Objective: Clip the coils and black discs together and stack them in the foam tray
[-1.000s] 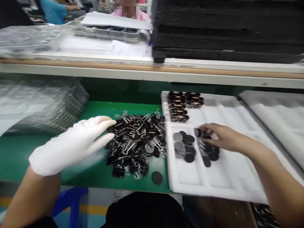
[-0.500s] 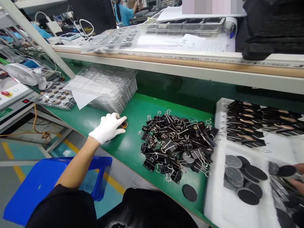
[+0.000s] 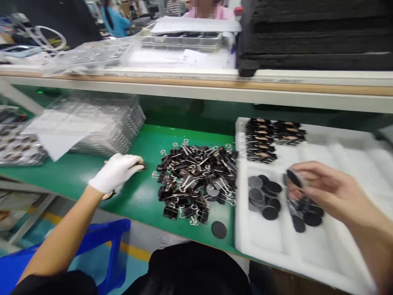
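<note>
My left hand [image 3: 115,173], in a white glove, pinches a small round part [image 3: 140,166] above the green tabletop [image 3: 135,200]. Another round part [image 3: 109,195] lies partly hidden under its wrist. My right hand [image 3: 322,186], bare, holds a black disc [image 3: 294,178] tilted between thumb and fingers over the white foam tray [image 3: 260,241]. Below it in the tray are more black discs [image 3: 312,218], and a second group of discs [image 3: 270,212] fills the compartment to the left. A heap of black binder clips [image 3: 196,180] lies between my hands.
A single black disc [image 3: 219,230] lies near the table's front edge. Clipped parts [image 3: 260,139] line the tray's back. Stacked clear plastic trays [image 3: 107,123] stand at the left. A shelf edge [image 3: 184,88] crosses above the table.
The view has turned right. My left hand has closed on a round part and lifted it. My right hand, barely visible before, is now in full view with a disc in its fingers.
</note>
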Demonstrator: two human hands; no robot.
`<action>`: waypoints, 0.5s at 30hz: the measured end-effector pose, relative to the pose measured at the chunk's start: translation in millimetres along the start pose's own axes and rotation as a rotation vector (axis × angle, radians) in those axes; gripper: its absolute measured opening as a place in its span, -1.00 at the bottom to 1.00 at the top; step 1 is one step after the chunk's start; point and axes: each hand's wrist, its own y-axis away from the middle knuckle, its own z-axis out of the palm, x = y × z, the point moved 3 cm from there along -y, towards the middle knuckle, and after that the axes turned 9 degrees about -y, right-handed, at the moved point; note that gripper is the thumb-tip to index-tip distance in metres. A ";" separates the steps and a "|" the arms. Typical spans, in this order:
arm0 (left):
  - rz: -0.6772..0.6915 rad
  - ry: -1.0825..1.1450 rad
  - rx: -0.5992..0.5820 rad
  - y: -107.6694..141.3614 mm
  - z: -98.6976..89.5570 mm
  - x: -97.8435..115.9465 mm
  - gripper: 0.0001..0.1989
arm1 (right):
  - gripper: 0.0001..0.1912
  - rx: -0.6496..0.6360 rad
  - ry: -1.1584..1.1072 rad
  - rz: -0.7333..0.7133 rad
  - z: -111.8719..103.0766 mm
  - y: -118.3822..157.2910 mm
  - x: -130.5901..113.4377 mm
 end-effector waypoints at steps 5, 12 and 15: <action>-0.179 0.298 0.414 -4.5 -49.0 55.4 -0.77 | -0.92 0.240 0.125 -0.101 39.1 -16.1 -9.3; 0.558 0.517 0.484 31.0 -88.7 217.4 -0.87 | -0.89 0.247 0.564 -0.787 102.9 63.0 -56.2; 0.543 0.525 0.488 24.2 -89.0 212.3 -0.89 | -0.81 -0.110 0.530 -1.066 145.7 127.3 -36.6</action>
